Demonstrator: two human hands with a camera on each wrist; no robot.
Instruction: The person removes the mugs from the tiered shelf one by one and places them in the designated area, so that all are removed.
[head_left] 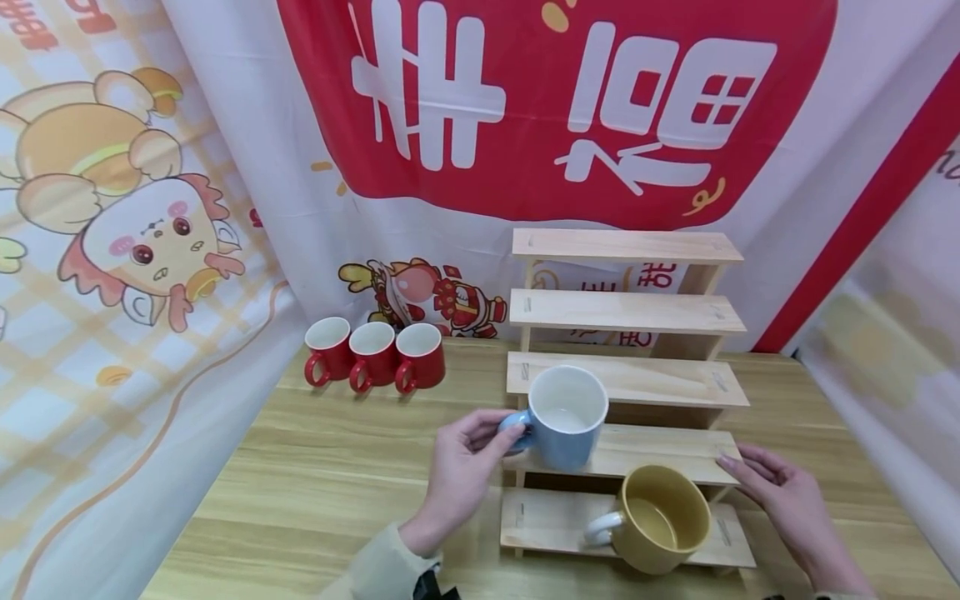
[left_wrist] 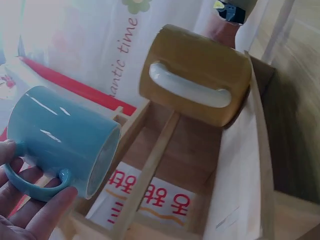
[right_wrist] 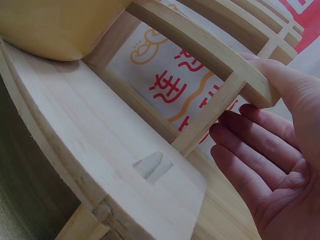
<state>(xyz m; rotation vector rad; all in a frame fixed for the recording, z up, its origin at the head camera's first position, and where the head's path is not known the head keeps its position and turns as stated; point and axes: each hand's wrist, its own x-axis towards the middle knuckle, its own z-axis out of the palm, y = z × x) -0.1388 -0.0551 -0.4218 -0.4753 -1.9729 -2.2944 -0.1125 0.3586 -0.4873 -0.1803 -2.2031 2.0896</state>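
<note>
My left hand point(head_left: 504, 435) grips the handle of a light blue mug point(head_left: 566, 417), fingers curled round it point(left_wrist: 35, 200). The mug point(left_wrist: 60, 140) stands upright at the left end of the second-lowest step of a wooden stepped shelf point(head_left: 637, 379); whether it rests on the plank I cannot tell. A yellow mug with a white handle point(head_left: 660, 517) sits on the lowest step, also in the left wrist view point(left_wrist: 200, 75). My right hand point(head_left: 757, 475) lies open at the right end of that second step, thumb touching the plank end and fingers straight point(right_wrist: 260, 150).
Three red mugs point(head_left: 373, 354) stand in a row at the back left of the wooden table point(head_left: 337, 467). The shelf's three upper steps point(head_left: 626, 310) carry nothing. Printed cloth backdrops point(head_left: 150, 250) close in the back and both sides.
</note>
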